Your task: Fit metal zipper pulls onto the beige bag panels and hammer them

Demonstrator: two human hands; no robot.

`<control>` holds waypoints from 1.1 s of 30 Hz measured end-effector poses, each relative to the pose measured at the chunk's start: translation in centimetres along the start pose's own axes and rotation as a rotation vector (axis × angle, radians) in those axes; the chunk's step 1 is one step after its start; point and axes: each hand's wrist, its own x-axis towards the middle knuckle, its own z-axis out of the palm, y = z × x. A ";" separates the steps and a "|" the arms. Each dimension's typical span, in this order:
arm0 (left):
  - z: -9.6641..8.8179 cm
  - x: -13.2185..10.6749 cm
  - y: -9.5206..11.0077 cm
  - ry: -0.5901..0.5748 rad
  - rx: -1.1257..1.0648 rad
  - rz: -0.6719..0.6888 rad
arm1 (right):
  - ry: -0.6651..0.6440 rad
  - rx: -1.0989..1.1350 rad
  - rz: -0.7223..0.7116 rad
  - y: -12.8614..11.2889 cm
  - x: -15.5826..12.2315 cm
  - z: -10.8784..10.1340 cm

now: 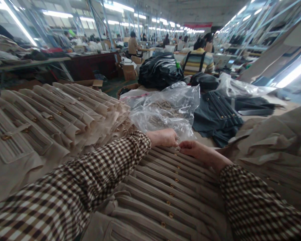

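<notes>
From my remote post I'm seeing the left hand (163,137) and right hand (197,150) nearly meeting – fingers bending inward, though I'm not able to tell whether they're pinching anything. Beige cloth pieces (188,197) are lying overlapped beneath – plastic bag (188,100) sitting just beyond.

bag (188,100) behind stacked pieces (175,197), garments (47,124) left

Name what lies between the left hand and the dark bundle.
The head view shows a crumpled clear plastic bag between left hand and dark bundle.
</notes>
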 end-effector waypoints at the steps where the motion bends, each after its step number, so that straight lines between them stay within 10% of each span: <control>1: 0.1 0.0 -0.1 -0.003 -0.007 -0.003 | 0.033 -0.057 0.002 0.0 0.1 0.0; 33: -0.8 -0.2 -0.8 0.027 0.190 -0.055 | 0.132 -0.415 0.078 -0.9 1.6 0.5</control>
